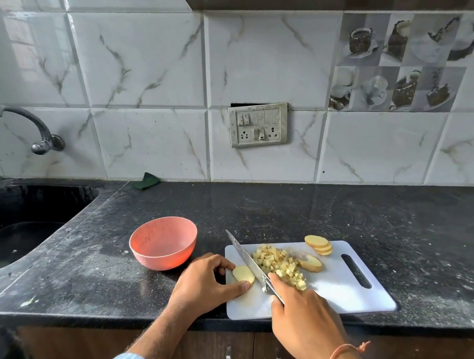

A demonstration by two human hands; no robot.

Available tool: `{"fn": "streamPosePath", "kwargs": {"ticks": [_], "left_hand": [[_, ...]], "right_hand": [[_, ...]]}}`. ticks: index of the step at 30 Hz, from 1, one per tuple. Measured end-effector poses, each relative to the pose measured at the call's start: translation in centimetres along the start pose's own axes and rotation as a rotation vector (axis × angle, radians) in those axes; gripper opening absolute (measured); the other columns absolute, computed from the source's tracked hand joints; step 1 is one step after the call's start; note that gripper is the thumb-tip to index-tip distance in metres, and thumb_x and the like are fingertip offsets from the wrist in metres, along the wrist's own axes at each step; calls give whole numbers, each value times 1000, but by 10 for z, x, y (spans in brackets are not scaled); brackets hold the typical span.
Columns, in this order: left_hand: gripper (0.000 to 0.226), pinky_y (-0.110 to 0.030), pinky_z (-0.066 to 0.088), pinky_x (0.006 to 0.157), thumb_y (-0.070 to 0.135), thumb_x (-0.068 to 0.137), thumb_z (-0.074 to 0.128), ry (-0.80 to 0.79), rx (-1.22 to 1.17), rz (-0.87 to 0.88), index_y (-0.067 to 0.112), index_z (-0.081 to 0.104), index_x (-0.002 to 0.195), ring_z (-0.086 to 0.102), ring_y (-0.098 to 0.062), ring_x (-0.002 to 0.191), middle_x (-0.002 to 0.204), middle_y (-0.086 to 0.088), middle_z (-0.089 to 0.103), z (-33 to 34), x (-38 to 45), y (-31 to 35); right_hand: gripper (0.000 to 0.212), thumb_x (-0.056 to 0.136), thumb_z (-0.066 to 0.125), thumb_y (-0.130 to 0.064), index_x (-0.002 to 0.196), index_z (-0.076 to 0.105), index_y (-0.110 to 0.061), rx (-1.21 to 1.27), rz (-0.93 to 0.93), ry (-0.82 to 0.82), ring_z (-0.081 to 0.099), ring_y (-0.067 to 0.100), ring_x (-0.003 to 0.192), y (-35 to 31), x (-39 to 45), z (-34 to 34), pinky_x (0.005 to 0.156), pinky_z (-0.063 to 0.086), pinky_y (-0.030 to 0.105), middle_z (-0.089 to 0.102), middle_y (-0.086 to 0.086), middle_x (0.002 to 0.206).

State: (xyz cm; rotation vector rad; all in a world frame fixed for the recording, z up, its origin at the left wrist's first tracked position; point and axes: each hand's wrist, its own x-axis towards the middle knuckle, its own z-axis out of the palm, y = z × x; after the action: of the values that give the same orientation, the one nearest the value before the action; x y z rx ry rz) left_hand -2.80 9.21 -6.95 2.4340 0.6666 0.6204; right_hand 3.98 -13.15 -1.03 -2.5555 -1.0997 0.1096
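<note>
**Fingers point(237, 287) on potato slice point(243, 274) and knife point(248, 262)**

Left hand point(206, 283): thumb and fingertips pinch the slice, which lies flat on the white cutting board point(346, 291) at the counter point(262, 206) edge. Right hand point(301, 310): clenched round the knife handle, blade between slice and diced potato point(281, 264).

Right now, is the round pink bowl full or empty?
Empty: the round pink bowl shows a bare inside; diced potato sits on the white cutting board.

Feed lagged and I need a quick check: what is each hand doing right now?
Left hand: pinches the potato slice on the cutting board.
Right hand: grips the knife, blade right beside that slice.
</note>
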Motion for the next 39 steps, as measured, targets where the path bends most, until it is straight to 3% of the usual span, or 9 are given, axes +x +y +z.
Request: {"fn": "streamPosePath", "kwargs": {"ticks": [4,11,16,24,34,39], "left_hand": [[60,-25,52,66,86,59,77,10,3,8,41,71,99,61,-3,81,89,18,62,1,0,-1],[62,-28,53,68,88,59,76,9,14,11,42,71,100,61,-3,83,90,18,62,2,0,-3],[61,-24,51,68,86,59,76,7,30,12,40,71,100,60,-3,85,90,18,62,1,-1,-2],[60,-23,49,65,86,59,76,3,30,-3,42,70,98,59,-1,82,90,18,62,1,0,-1],[58,-18,40,63,86,60,76,13,38,-21,41,68,96,57,-1,83,90,17,60,1,-2,3],[58,-17,39,63,86,61,75,10,49,-20,42,67,97,57,0,83,90,19,60,1,-2,2]], "right_hand": [[55,111,37,-40,165,23,-38,-11,-18,18,60,19,126,-7,6,7,102,50,33,62,-3,141],[60,110,41,-31,165,19,-35,-103,-41,62,68,20,98,-21,24,23,84,60,36,71,0,103],[60,111,40,-31,165,16,-35,-88,-29,92,67,23,106,-21,34,19,84,58,38,71,3,113],[56,108,40,-37,163,29,-39,-7,-3,201,69,25,100,-12,28,9,77,53,37,75,4,110],[56,110,35,-44,165,24,-38,12,42,71,58,23,131,-6,3,11,107,48,37,58,0,151],[55,111,34,-39,165,25,-37,-23,54,82,59,22,128,-2,1,8,103,49,36,59,0,148]]}}
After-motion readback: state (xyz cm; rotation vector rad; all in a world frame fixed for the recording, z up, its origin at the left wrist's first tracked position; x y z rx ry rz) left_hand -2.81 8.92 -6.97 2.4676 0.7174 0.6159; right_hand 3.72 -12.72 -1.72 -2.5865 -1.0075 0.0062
